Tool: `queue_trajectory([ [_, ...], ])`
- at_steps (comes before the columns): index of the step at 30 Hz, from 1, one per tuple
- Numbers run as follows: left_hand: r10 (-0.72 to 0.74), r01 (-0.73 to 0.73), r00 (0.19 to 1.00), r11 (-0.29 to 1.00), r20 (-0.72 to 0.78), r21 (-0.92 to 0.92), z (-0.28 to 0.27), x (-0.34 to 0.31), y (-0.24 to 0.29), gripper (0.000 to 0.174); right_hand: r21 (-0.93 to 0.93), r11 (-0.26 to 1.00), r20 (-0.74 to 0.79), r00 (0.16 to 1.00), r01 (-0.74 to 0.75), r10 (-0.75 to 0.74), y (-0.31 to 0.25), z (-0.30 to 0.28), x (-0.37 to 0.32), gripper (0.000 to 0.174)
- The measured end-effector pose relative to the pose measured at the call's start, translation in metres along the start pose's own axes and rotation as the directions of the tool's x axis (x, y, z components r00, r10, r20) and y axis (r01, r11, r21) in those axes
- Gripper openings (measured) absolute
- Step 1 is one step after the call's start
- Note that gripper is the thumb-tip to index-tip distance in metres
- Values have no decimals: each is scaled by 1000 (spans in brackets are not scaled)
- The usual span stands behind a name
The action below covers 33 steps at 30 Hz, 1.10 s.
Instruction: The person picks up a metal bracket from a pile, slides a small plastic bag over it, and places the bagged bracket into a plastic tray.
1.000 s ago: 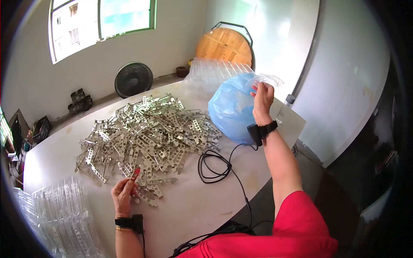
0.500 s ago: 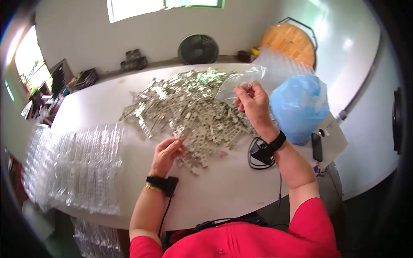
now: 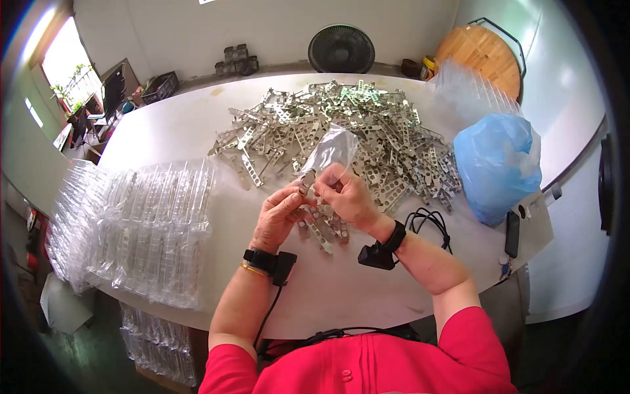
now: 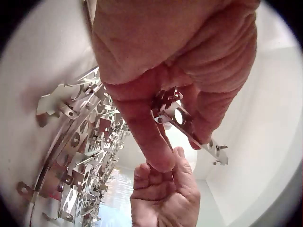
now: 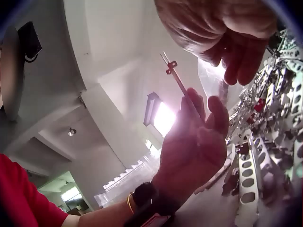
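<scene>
My left hand (image 3: pixel 277 215) grips a metal bracket strip (image 3: pixel 306 183) with round holes in it. In the left wrist view that strip (image 4: pixel 217 150) sticks out beyond the fingers, and in the right wrist view its narrow edge (image 5: pixel 179 83) points up from between thumb and fingers. My right hand (image 3: pixel 357 202) pinches a small clear plastic bag (image 3: pixel 333 148) right beside the strip's end. The bag rises above both hands, partly hidden by the right fingers. A large heap of similar metal strips (image 3: pixel 410 151) lies just beyond the hands on the white table (image 3: pixel 328 295).
Stacked clear plastic trays (image 3: pixel 147 230) stand at the table's left. A blue plastic bag (image 3: pixel 497 167) sits at the right, near a coiled black cable (image 3: pixel 430 223) and a phone (image 3: pixel 512 234). More clear trays (image 3: pixel 474 92) stand at the back right.
The right hand has moved from beside the blue bag with the clear bag, coming in to the left hand. The left hand still holds its strip. The head view has swung left and down.
</scene>
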<state>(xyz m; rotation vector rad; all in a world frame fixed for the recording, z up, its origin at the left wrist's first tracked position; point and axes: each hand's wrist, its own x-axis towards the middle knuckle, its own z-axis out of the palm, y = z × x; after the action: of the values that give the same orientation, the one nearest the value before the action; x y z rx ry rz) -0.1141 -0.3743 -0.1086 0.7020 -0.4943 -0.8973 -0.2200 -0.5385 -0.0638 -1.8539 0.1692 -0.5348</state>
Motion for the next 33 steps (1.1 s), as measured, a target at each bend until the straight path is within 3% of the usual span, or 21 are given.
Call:
queue_trajectory([
  [4, 65, -65, 997, 998, -49, 8, 2, 0, 2, 21, -4, 1000, 88, 996, -23, 23, -17, -6, 0, 11],
  [7, 60, -57, 997, 997, -54, 55, 0, 0, 0, 22, -39, 997, 51, 997, 67, -65, -19, -18, 7, 17],
  [9, 54, -48, 996, 995, -69, 93, 0, 1, 0, 23, 92, 977, -34, 981, 191, -189, -18, -24, 14, 22],
  [13, 47, -33, 996, 982, -69, 187, 8, -1, 3, 21, 233, 968, -93, 993, 96, -76, -27, -35, 19, 25],
  [15, 44, -30, 997, 979, -63, 200, 8, -1, 2, 22, 282, 953, -123, 989, 115, -83, -22, -35, 23, 23],
  [17, 40, -28, 998, 977, -53, 211, 8, -1, 2, 22, 338, 921, -248, 962, 192, -110, -27, -37, 24, 21],
  [23, 26, 5, 991, 971, -129, 237, 9, -1, 1, 23, 290, 936, -327, 940, 200, -99, -28, -50, 22, 19],
  [27, 22, 8, 990, 978, -141, 210, 3, -2, -1, 24, 386, 905, -296, 953, 179, -63, -29, -48, 20, 17],
  [29, 25, 2, 991, 980, -134, 199, 2, -1, -1, 24, 405, 902, -207, 976, 149, -68, -25, -45, 19, 14],
  [33, 33, -2, 986, 982, -161, 191, 4, 0, -1, 24, 329, 931, -232, 969, 162, -87, -23, -42, 18, 10],
])
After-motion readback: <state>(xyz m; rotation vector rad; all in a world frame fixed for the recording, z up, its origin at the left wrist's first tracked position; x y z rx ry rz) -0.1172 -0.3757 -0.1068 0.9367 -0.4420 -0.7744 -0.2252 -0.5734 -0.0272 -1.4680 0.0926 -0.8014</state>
